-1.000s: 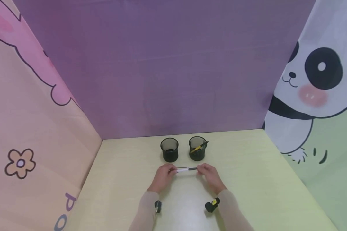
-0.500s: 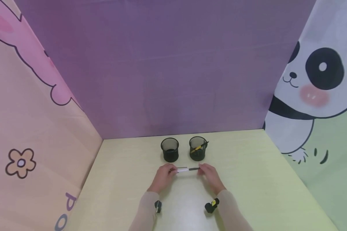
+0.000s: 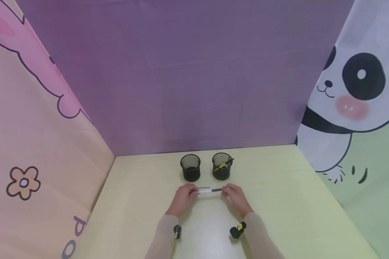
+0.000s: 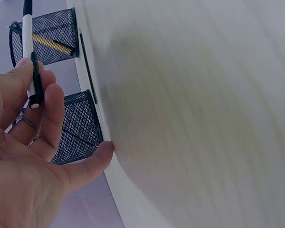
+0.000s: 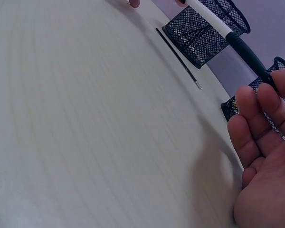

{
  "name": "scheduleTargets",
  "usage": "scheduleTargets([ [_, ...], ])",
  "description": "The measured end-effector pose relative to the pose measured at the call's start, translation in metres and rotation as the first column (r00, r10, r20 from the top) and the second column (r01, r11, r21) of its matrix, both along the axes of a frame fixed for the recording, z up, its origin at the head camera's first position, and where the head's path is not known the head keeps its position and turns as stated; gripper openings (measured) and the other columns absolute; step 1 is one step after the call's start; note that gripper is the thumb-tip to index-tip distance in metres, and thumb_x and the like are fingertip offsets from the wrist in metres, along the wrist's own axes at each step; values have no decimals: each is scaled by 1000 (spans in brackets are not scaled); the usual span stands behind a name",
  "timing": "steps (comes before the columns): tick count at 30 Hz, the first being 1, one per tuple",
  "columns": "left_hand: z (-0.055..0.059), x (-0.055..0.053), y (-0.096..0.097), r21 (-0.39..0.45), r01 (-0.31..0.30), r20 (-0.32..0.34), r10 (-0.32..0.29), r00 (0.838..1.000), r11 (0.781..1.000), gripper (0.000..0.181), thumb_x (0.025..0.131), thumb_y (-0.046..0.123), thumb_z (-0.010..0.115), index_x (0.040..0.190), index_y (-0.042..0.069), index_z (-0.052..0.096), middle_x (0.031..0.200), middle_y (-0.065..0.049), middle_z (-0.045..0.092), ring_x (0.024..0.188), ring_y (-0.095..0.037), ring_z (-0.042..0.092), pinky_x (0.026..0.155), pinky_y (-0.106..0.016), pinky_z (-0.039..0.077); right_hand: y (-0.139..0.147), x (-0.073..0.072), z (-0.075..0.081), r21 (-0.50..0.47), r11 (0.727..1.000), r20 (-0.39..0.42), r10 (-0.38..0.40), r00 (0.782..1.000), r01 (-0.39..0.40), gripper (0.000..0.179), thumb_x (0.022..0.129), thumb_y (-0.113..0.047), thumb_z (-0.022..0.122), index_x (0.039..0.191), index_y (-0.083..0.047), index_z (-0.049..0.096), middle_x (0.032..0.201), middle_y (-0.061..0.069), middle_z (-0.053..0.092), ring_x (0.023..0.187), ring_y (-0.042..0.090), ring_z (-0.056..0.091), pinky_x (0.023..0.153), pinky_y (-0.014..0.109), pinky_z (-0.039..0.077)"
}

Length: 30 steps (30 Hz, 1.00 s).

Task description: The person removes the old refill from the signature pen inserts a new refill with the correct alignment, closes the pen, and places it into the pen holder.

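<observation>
A white pen [image 3: 205,191] with a black grip section is held level above the table between both hands. My left hand [image 3: 183,198] pinches its white, clip end between thumb and fingers; in the left wrist view the pen's black clip [image 4: 35,76] shows beside the thumb. At the other end, my right hand [image 3: 237,198] pinches the black grip section [image 5: 249,54], with the tip hidden by its fingers. A thin dark pen refill [image 5: 179,59] with a pale end lies on the table just beyond the pen, apart from both hands.
Two black mesh pen cups stand behind the hands: the left cup [image 3: 191,174] and the right cup [image 3: 221,174]. A yellow and black stick-like item [image 3: 223,165] leans in the right one. A purple wall [image 3: 201,90] rises behind the pale table [image 3: 142,201].
Fingers of the right hand shift slightly at the pen's black end. The left hand, cups and refill stay in place.
</observation>
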<state>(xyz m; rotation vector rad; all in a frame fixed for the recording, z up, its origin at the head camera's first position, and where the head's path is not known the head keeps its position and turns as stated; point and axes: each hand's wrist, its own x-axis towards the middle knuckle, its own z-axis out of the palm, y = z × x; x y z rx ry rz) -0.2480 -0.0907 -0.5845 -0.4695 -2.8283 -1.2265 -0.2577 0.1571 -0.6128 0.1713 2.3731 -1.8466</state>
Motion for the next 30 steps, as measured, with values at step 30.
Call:
scheduleTargets([
  [30, 3, 2, -1, 9, 4, 1, -4, 1000, 1000, 6, 96, 15, 70, 99, 10, 73, 96, -1, 69, 83, -10, 57, 77, -29, 51, 1, 0, -2, 43, 999, 2, 27, 1000, -27, 23, 102, -23, 57, 94, -5, 68, 95, 5, 71, 95, 17, 61, 95, 35, 44],
])
